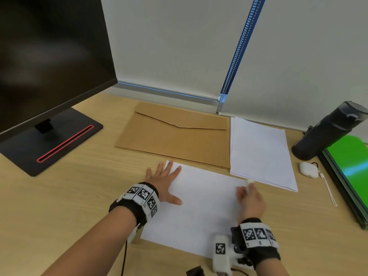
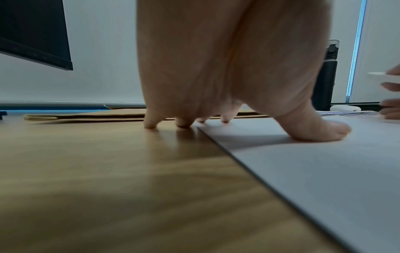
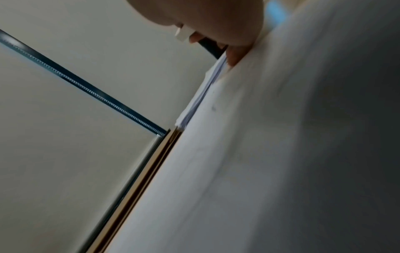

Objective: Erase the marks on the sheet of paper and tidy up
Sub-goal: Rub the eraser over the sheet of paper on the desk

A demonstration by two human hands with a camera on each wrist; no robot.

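A white sheet of paper (image 1: 201, 208) lies on the wooden desk in front of me. My left hand (image 1: 165, 182) rests flat on its far left corner, fingers spread straight, thumb (image 2: 320, 130) and two fingers on the paper, the others on the desk. My right hand (image 1: 251, 198), blurred, is over the sheet's far right edge and pinches a small white eraser (image 1: 250, 181). In the right wrist view the eraser (image 3: 181, 35) sticks out between the fingers above the paper (image 3: 259, 137). I see no clear marks on the sheet.
A brown envelope folder (image 1: 175, 136) lies behind the sheet, a stack of white paper (image 1: 260, 152) to its right. Further right stand a dark bottle (image 1: 328, 130), a white earbud case (image 1: 308, 169) and green-covered books (image 1: 350, 172). A monitor (image 1: 49, 62) occupies the left.
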